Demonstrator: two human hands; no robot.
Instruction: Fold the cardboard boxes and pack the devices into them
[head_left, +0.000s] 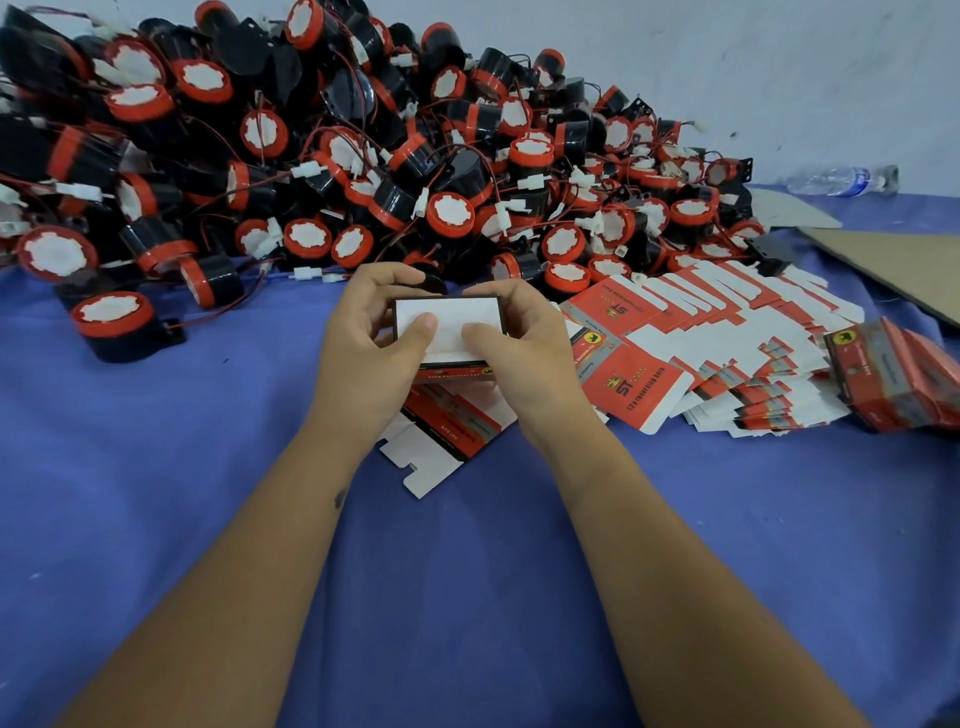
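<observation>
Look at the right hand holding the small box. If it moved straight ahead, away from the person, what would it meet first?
Probably the black device lying just beyond the box that the right hand holds, at the near edge of the pile of devices. Depth is hard to judge from one view.

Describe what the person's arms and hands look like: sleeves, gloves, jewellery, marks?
Both forearms are bare, no sleeves in view. Left hand and right hand wear no gloves, rings or watch. A small dark mark sits on the left forearm.
</observation>
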